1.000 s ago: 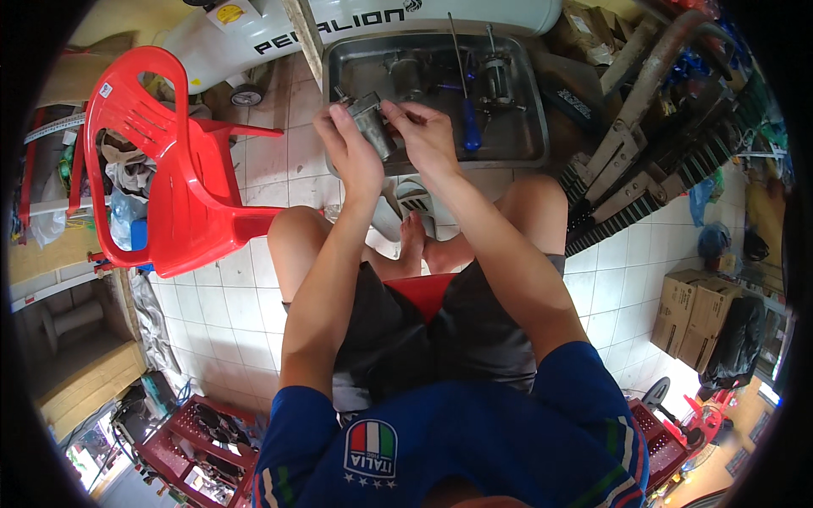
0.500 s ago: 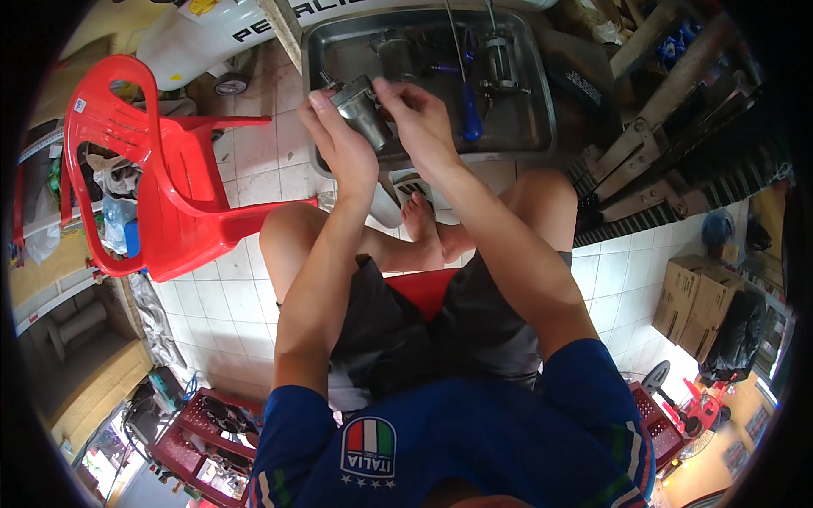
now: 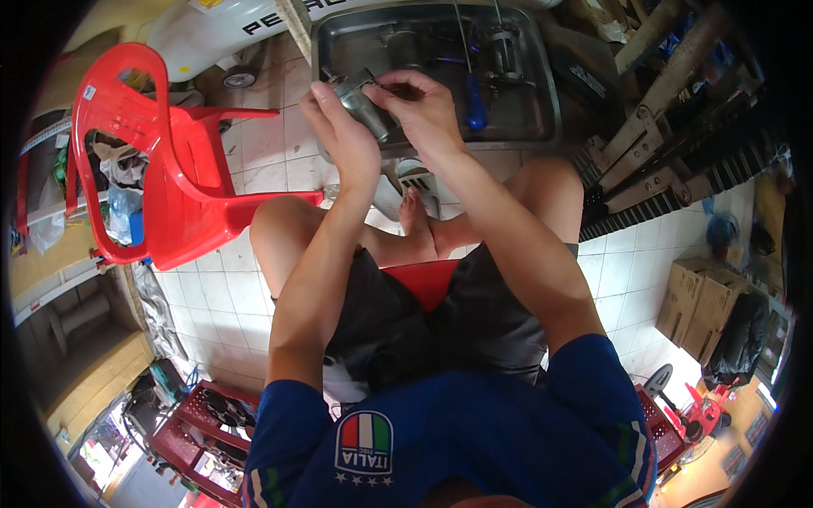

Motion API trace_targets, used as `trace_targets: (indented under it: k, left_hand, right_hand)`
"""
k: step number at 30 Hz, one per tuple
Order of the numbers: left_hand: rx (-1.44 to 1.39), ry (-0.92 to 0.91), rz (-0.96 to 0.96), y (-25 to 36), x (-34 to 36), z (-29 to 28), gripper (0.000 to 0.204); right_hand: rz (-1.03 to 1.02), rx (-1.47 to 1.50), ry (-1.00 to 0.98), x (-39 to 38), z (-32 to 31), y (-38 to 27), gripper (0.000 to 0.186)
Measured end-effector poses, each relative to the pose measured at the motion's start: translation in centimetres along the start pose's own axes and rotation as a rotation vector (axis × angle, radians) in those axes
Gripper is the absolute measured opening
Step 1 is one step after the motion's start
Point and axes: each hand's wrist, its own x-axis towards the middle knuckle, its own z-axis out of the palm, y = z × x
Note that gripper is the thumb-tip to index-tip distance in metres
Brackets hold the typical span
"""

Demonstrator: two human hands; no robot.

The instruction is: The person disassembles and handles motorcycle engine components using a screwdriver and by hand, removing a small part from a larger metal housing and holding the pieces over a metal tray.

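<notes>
Between my hands is a metal cylinder with a squared top block (image 3: 366, 108), tilted over the near left part of a metal tray. My left hand (image 3: 345, 134) wraps its left side, the thumb up along the block. At the block's upper right, my right hand (image 3: 423, 108) has thumb and index finger pinched together on a small part that the fingers mostly hide. In the tray (image 3: 549, 127) lie a screwdriver with a blue handle (image 3: 476, 103), another metal cylinder part (image 3: 405, 46) and a metal part with a rod (image 3: 506, 56).
A red plastic chair (image 3: 182, 199) stands at the left on the tiled floor. Metal arms with ribbed black edges (image 3: 652, 182) lie to the right of the tray. Cardboard boxes (image 3: 694, 309) are farther right. Behind the chair is a white rounded body with a small wheel (image 3: 239, 78).
My right thumb and fingers have closed in on the upper right of the block. The cylinder stays in my left hand; the whole view has shifted slightly.
</notes>
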Motion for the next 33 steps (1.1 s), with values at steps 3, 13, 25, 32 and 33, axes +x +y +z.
trace_targets:
  k: [3,13,25,32,33]
  left_hand:
    - [-0.017,0.008,-0.01,0.5,-0.4,-0.7,0.049]
    - [-0.045,0.036,-0.011,1.1,-1.5,-0.7,0.051]
    - [-0.052,0.001,-0.053,-0.4,-0.2,0.4,0.051]
    - [-0.025,0.003,-0.098,-0.7,0.2,1.0,0.051]
    - [-0.039,-0.008,-0.097,-0.8,0.3,1.0,0.051]
  right_hand:
    - [-0.009,0.056,0.002,-1.1,0.6,0.0,0.024]
    - [0.12,0.271,-0.048,-1.5,0.1,0.3,0.025]
    - [0.197,0.255,-0.047,0.3,-0.6,0.5,0.022]
    - [0.112,0.17,-0.05,1.0,-0.8,0.7,0.023]
    - [0.072,0.153,-0.038,1.0,-0.7,0.8,0.023]
